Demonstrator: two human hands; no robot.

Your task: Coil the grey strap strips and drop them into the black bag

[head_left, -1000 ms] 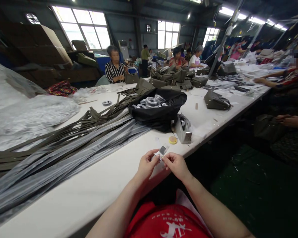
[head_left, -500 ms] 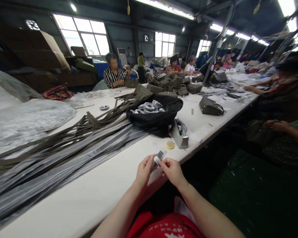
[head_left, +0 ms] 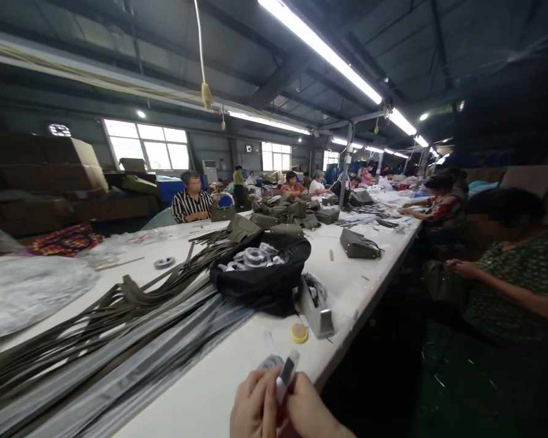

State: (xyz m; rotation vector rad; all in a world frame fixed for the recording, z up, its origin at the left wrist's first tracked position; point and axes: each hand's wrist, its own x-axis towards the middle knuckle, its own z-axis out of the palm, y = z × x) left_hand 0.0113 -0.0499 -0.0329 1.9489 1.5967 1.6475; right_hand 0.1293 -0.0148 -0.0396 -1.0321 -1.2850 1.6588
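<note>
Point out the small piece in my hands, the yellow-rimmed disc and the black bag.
Small piece (head_left: 288, 368): head view, its dark grey section.
Yellow-rimmed disc (head_left: 298, 332): head view, middle of its face.
Black bag (head_left: 253, 287): head view, its near side.

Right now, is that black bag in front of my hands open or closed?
Open: the black bag has its mouth spread wide, and grey-and-white coils show inside it.

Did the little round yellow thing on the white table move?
No, the round yellow disc still lies just left of the boxy grey tape dispenser; only the view shifted.
</note>
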